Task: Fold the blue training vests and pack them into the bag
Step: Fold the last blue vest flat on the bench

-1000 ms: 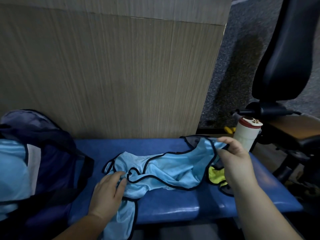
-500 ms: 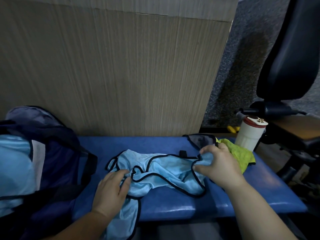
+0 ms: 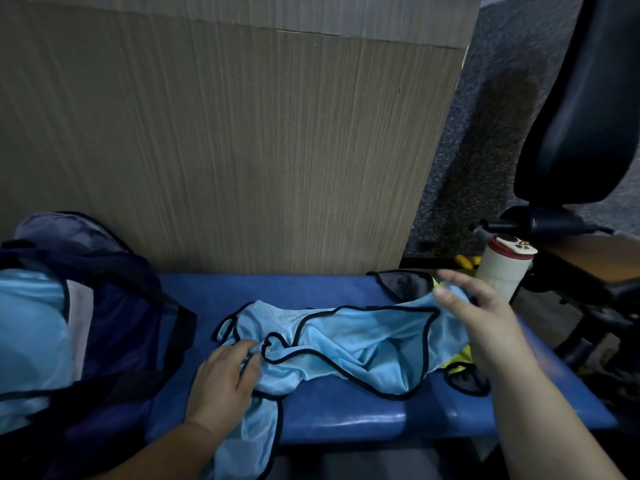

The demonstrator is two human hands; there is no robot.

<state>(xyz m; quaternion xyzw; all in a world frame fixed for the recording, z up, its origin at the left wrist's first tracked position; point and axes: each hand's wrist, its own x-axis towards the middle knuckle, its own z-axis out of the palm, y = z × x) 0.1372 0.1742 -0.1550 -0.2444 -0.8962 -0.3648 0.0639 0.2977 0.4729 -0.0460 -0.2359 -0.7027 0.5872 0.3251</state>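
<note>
1. Plainly, the left hand [image 3: 225, 379] lies palm down on the left part of the light blue vest [image 3: 346, 344], its fingers nearly straight, pressing the cloth against the desk [image 3: 346, 424] and gripping nothing
2. The right hand [image 3: 485, 327] is raised over the right part of the desk and pinches the vest's right end between thumb and forefinger; this hand is blurred, so how the other fingers lie cannot be told
3. The vest, edged in black trim, stretches crumpled between the two hands across the middle of the blue padded desk, and one flap of it hangs over the front edge below the left hand
4. A yellow-green cloth [image 3: 457, 358] peeks out from under the vest's right end, and a grey mesh piece [image 3: 401, 284] with black trim lies by the back edge of the desk, just left of the right hand's fingertips
5. A dark navy bag [image 3: 114, 323] sits open at the left end of the desk, near the left hand, and more light blue fabric [image 3: 31, 327] with black trim shows in its opening
6. A white bottle [image 3: 502, 271] with a red lid stands upright just beyond the right hand, by the desk's far right corner; whether it rests on the desk cannot be told
7. A wood-grain panel [image 3: 242, 150] rises behind the desk, and a black office chair [image 3: 588, 116] stands to the right on grey carpet [image 3: 485, 116]
</note>
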